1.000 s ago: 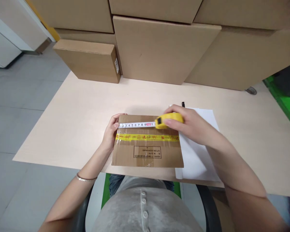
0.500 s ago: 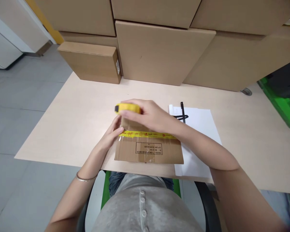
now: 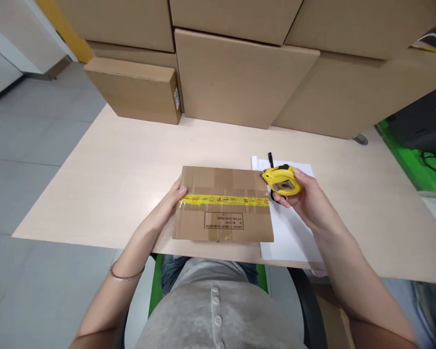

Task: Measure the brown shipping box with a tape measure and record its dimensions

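While the left grip [image 3: 167, 205] clasps a cardboard box [image 3: 223, 182], the right grip [image 3: 308, 199] clamps a tape measure [image 3: 284, 180].

The right hand [image 3: 308, 202] has moved the tape measure [image 3: 284, 180] rightward across the box [image 3: 223, 206].

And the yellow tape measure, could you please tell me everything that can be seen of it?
The tape measure has a rounded yellow case, plastic by its look, with black parts along its top edge and a greyish label on its visible side. Its mouth points left, toward the far right corner of the cardboard box; whether the two touch, I cannot tell. No length of blade shows pulled out. The right hand holds it from the rear, above the white paper.
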